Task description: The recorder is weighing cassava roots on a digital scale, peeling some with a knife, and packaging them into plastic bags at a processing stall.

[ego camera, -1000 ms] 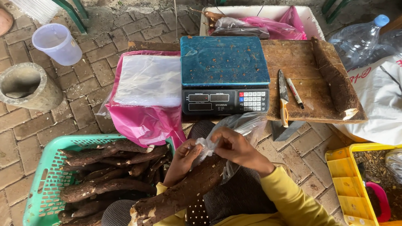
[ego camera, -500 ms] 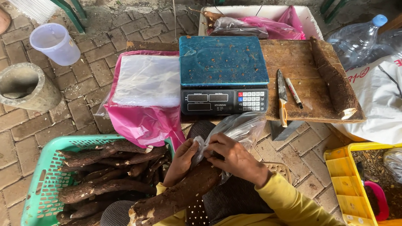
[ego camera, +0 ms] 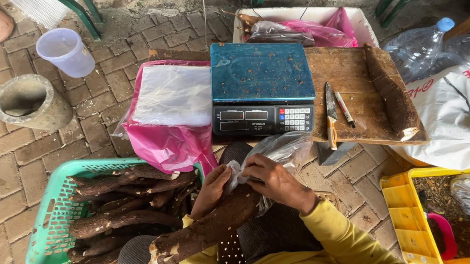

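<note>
Bagging barely begun: left hand [ego camera: 210, 190] and right hand [ego camera: 275, 182] fingers pinching clear plastic bag [ego camera: 281, 150] over cassava root [ego camera: 209, 229] tip; green basket [ego camera: 47, 230] left still full.

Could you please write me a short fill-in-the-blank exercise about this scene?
1. Both hands, left hand and right hand, work a clear plastic ____ over a brown root.
2. More roots fill the ____ basket.
3. A knife lies on the wooden board, right of the blue ____.

Answers: bag; green; scale

1 head view, steeply downward, close
</note>
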